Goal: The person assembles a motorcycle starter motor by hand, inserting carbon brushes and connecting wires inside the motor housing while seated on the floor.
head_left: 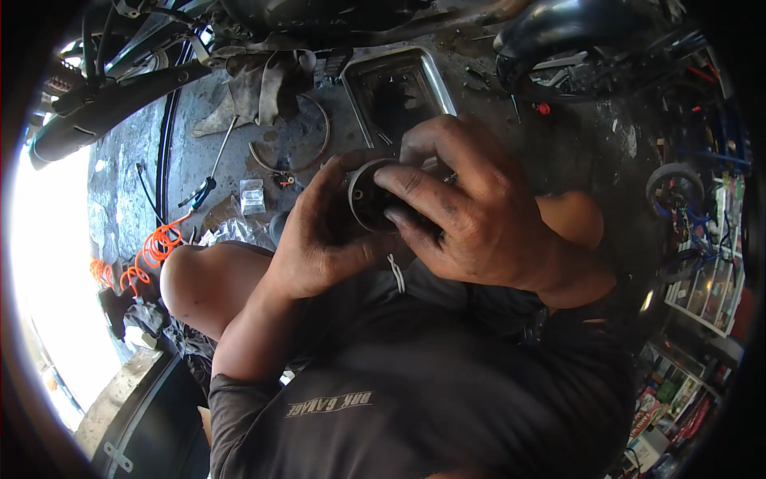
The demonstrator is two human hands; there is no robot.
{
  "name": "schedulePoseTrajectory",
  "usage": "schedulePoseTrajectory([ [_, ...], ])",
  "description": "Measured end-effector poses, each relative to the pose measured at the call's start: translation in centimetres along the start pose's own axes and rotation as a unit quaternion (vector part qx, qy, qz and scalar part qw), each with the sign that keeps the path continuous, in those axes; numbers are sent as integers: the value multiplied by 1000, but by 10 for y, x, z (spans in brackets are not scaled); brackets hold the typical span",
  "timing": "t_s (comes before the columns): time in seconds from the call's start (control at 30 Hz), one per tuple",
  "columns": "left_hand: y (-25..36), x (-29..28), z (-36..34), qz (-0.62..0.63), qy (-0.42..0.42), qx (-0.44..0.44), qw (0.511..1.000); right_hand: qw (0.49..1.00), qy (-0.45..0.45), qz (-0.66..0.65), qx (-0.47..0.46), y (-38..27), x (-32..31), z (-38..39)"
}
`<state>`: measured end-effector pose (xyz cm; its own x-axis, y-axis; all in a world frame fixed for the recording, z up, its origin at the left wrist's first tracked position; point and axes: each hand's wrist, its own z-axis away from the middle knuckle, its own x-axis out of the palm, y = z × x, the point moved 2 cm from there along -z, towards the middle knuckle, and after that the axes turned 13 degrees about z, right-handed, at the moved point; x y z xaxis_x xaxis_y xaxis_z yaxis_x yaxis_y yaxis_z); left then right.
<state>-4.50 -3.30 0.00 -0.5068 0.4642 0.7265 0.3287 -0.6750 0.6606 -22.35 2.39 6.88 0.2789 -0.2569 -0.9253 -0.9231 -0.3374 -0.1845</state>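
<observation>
My left hand [315,239] is wrapped around a round, dark metal part [358,195] with a bright rim and a small hole in its edge. The part is held above my lap, its open face turned toward my right hand [475,211]. The right fingers are bent, and index finger and thumb dip into that face; anything pinched between them is hidden. The far side of the part is covered by my hands. Below it hangs a light drawstring [396,273] from my shorts.
Beyond my hands lie a metal tray [443,80], a grey rag [267,88], a large thin ring [325,132], a screwdriver [205,190] and a small clear packet [252,196]. An orange coiled hose [159,243] runs at left. Motorcycle parts and a black tyre [582,36] stand behind.
</observation>
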Motion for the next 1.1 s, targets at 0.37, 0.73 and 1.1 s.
schedulePoseTrajectory([
  [0.37, -3, -2, -1, -1, -1, -2, 1000, 999, -8, -32, 11, 2, -2, 1],
  [0.73, -1, -1, -2, -9, 11, -9, 1000, 1000, 20, -15, 10, 3, 4, 2],
  [1.1, -8, -3, 0, -50, 10, -6, 999, 999, 35, -34, 11, 6, 11, 0],
])
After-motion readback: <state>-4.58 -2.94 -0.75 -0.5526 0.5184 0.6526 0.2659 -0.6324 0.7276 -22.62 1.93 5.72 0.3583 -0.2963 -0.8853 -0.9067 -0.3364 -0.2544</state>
